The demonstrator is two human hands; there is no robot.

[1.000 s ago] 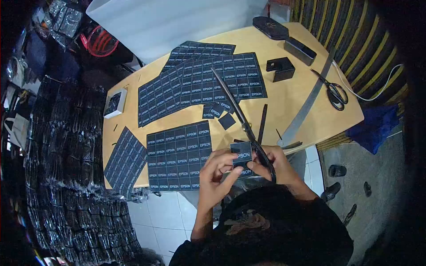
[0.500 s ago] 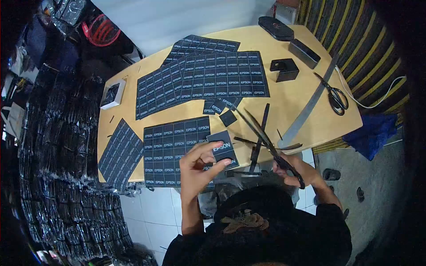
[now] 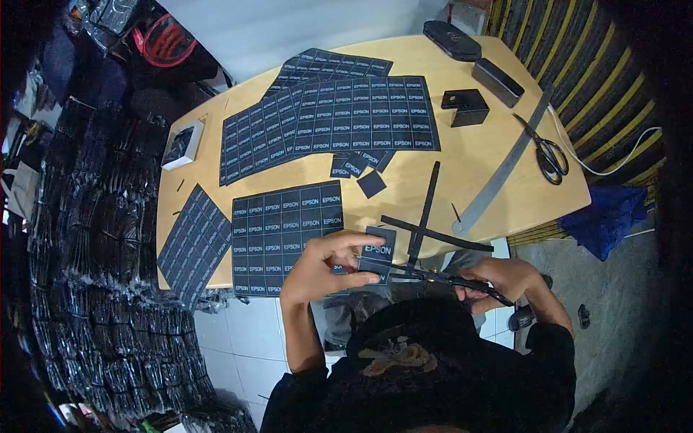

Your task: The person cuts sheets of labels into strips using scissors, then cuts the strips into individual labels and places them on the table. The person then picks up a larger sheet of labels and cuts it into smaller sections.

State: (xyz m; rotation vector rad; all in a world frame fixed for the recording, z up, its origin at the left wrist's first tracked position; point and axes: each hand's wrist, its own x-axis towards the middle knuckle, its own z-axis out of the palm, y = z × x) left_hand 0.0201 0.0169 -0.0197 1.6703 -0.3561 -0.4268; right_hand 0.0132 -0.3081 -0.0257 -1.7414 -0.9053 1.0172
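Note:
My left hand [image 3: 321, 270] pinches a small black piece of label sheet [image 3: 378, 247] printed with "EPSON", its thumb below and fingers above. In my right hand [image 3: 498, 280] are black-handled scissors [image 3: 473, 284], their blades pointing left and lying across the lower part of the piece. How far the blades are apart is hard to see. Beneath my left hand a printed EPSON sheet [image 3: 278, 224] lies at the table's front edge. Small cut labels [image 3: 345, 166] and a plain dark square [image 3: 372, 184] rest just beyond. Narrow black offcut strips [image 3: 433, 195] cross each other near the scissors.
Larger EPSON sheets [image 3: 361, 119] overlap at the back, and another sheet [image 3: 195, 245] hangs over the left edge. A steel ruler [image 3: 498, 169], second scissors [image 3: 550, 160], a black block [image 3: 465, 108], a black case [image 3: 452, 40] and a white box [image 3: 183, 146] are on the table [image 3: 404, 58].
The scissors have swung from pointing up and away to pointing left, their blades now across the label piece. My left hand has moved the piece slightly right and nearer my body.

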